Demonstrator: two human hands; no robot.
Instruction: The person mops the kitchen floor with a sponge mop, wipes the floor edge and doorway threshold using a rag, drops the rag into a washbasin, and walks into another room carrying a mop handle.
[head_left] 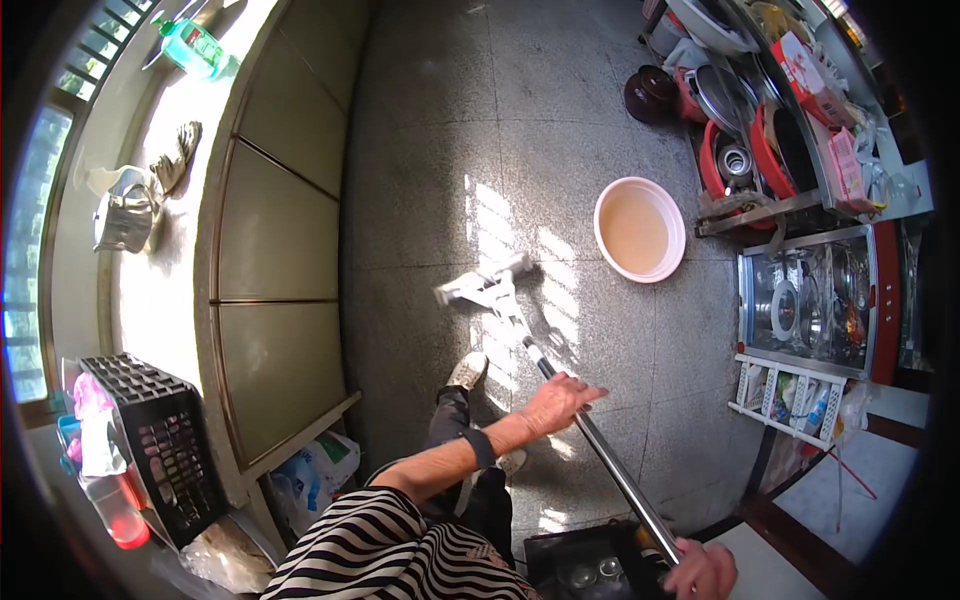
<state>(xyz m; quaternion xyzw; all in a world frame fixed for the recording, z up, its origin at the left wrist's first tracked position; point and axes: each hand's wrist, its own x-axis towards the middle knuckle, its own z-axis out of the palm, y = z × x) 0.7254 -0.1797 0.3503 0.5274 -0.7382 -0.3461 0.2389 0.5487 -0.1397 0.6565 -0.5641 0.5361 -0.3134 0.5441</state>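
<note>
A mop with a long metal handle (615, 468) slants across the floor, its pale, slightly blurred head (490, 284) flat on the grey tiles. My left hand (562, 403) is on the upper-middle part of the handle, its index finger stretched out along one side and the other fingers curled. At the handle's end, low on the right, my right hand (700, 572) is wrapped round it. A pink basin (638, 230) of cloudy brownish water stands on the floor to the right of the mop head.
Cabinets (275, 240) run along the left below a sunlit counter with a green bottle (195, 48) and black basket (165, 455). Shelves of pots (765, 211) and a white rack (790, 400) line the right. A black crate (585, 562) is near my feet.
</note>
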